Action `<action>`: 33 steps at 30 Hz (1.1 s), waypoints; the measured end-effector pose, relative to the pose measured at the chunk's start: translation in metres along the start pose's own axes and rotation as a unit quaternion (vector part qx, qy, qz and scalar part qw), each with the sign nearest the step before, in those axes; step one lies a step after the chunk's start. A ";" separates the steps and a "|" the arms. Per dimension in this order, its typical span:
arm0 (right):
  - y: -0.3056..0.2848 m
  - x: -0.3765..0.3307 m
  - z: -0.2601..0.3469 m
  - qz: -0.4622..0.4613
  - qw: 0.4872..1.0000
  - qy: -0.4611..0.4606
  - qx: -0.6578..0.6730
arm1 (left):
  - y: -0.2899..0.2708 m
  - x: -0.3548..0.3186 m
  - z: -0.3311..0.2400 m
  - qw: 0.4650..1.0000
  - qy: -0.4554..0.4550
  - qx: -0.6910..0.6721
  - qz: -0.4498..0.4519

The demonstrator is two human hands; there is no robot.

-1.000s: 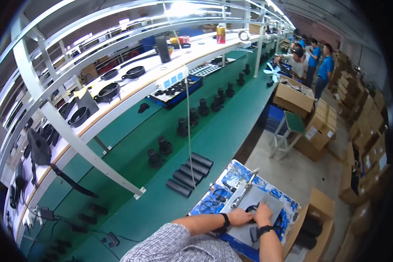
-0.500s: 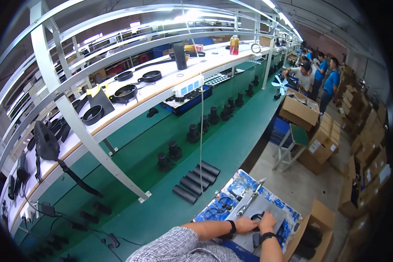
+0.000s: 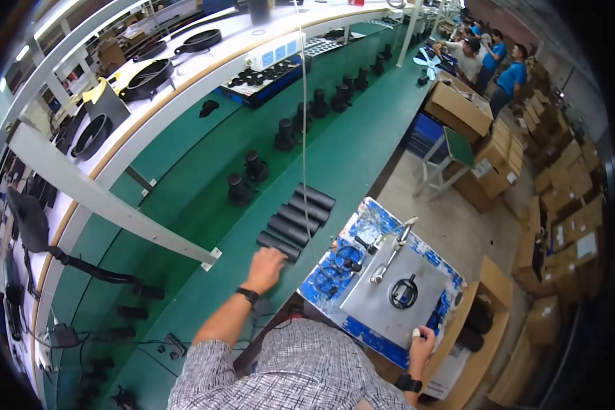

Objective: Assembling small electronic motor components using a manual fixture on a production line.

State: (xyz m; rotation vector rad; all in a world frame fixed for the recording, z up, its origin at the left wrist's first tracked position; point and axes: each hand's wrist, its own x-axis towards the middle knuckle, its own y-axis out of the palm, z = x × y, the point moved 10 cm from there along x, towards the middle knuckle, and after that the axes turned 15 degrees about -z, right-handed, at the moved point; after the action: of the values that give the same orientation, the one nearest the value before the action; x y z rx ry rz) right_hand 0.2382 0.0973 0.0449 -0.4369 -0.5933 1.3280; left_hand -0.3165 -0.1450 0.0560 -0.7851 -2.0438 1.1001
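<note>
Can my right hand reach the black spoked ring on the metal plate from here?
Probably yes. The right hand is by the near edge of the metal plate, and only bare plate seems to lie between it and the black spoked ring.

Five black tubes (image 3: 287, 230), one round black part (image 3: 404, 292), two hands (image 3: 265, 269)

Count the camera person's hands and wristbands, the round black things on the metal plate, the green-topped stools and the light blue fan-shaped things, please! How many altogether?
Hands (left hand, right hand): 2
Wristbands: 2
Round black part on the metal plate: 1
Green-topped stool: 1
Light blue fan-shaped thing: 1
Total: 7
</note>
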 end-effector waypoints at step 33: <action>0.056 -0.044 0.231 0.434 0.838 -0.089 0.317 | -0.064 0.019 -0.340 0.860 0.190 -0.465 0.090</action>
State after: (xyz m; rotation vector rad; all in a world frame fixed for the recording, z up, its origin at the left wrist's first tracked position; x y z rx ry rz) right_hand 0.0446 0.0571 0.1839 0.0024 -0.0340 2.3504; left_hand -0.0721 -0.0041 0.2571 -1.5358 -2.1093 -0.0778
